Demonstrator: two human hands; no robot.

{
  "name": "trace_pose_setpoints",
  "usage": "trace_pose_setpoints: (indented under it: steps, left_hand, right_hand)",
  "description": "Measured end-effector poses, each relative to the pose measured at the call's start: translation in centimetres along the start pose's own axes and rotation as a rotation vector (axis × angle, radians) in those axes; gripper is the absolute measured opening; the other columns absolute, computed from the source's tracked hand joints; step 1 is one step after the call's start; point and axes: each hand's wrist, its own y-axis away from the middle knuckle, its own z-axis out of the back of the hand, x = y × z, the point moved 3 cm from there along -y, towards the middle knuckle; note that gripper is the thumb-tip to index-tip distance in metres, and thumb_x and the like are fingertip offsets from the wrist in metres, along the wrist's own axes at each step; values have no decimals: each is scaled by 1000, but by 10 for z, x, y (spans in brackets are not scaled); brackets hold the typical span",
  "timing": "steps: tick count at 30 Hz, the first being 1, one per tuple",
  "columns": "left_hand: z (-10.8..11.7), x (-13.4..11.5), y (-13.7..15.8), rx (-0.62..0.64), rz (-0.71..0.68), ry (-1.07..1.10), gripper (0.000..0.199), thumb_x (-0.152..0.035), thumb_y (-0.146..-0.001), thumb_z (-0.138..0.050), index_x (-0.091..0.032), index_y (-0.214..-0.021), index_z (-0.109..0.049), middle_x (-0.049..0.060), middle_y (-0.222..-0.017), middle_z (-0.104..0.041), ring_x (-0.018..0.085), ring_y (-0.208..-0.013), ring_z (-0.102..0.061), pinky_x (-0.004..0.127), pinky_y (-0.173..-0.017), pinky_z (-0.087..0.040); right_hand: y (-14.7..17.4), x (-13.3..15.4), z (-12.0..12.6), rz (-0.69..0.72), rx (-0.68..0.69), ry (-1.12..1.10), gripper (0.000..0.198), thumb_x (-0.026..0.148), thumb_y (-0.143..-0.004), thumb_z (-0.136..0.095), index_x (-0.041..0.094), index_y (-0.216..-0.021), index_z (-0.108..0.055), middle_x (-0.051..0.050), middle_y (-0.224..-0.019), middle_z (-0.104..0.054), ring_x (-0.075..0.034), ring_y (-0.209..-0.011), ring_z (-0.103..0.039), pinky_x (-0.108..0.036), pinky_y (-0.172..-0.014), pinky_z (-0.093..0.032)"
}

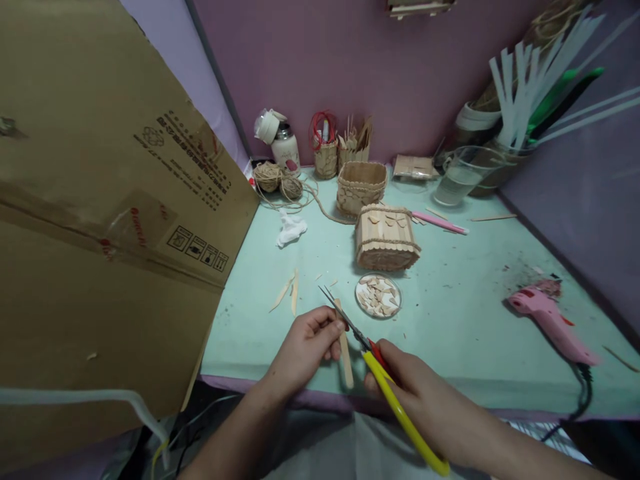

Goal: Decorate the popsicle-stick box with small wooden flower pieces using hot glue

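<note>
Between the thumb and fingers of my left hand [311,343] is a flat wooden craft stick [346,363], its lower end sticking out toward me. My right hand [417,387] grips scissors [393,393] with yellow and red handles. Their slightly parted blades point up and left, crossing near the top of the stick; whether they touch it I cannot tell. Just beyond the blades is a small round dish [379,296] of cut wood chips. Behind it, a wooden box [386,237] trimmed with twine and small chips lies on its side.
Cut wood slivers [294,293] and a crumpled tissue [291,229] lie to the left. A pink glue gun [553,323] rests at the right. Farther back are a second box [361,187], twine balls [273,179], a pink pen-like tool [440,222] and a water cup [457,183]. Cardboard [100,200] borders the left side.
</note>
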Motion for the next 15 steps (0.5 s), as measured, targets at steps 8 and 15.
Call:
trace_pose_setpoints:
  steps: [8,15]
  left_hand:
    - [2,5,-3,-4,51,83,32,-44,-78,-66,-16,-65,-56,-3,-47,-53,7,-42,-41,20,-46,-28]
    - [0,6,-5,-12,107,165,31,-42,-74,-70,-16,-66,-56,-3,-47,-52,6,-41,-39,20,-44,-26]
  right_hand:
    - [-5,-7,-2,-25,12,-1,27,46,-89,-49,21,-80,-45,1,-75,-52,-15,-69,-43,-28,-61,-34]
    - [-11,-5,-1,-56,18,-14,29,48,-85,-52,21,-76,-44,1,-72,-51,-15,-66,-40,-28,-61,-33]
